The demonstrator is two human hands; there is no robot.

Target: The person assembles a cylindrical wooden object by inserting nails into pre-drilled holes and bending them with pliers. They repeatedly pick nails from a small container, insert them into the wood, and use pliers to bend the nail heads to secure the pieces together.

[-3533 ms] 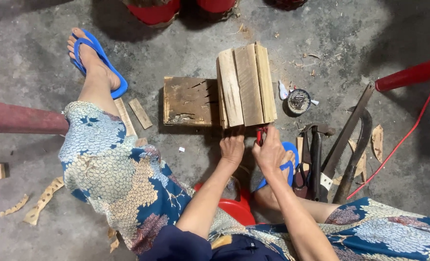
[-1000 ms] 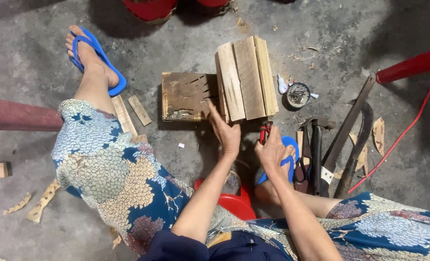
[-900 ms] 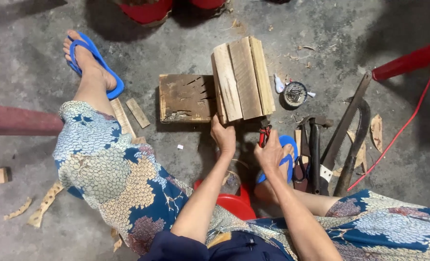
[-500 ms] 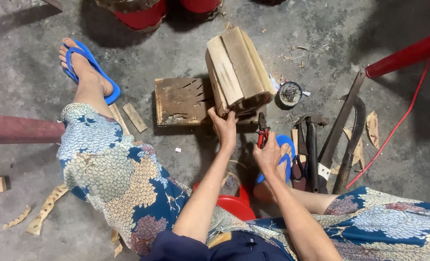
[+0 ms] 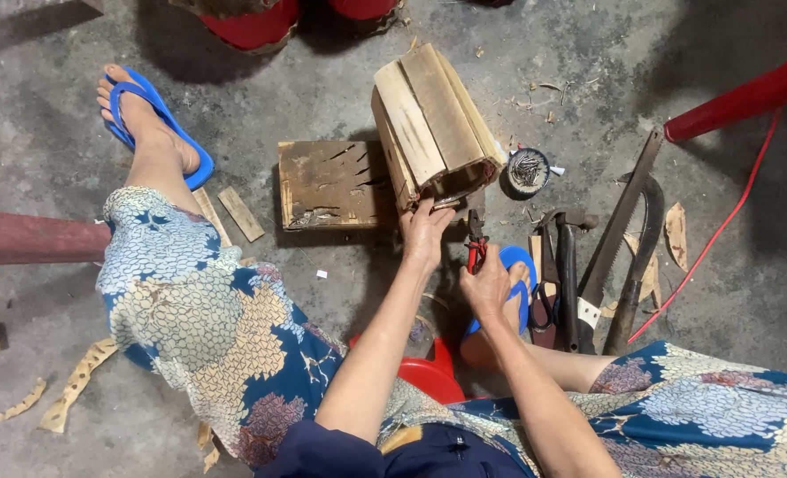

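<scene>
Wooden bundle tipped by left hand, beside block.

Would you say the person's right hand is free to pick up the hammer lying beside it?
Probably not yet: the right hand already grips red-handled pliers, though the hammer lies close, unobstructed.

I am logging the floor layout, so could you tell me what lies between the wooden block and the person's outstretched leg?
In the head view, two short flat wood offcuts lie on the concrete between the wooden block and the outstretched leg.

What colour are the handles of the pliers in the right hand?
Red, on the pliers in the right hand; head view.
</scene>
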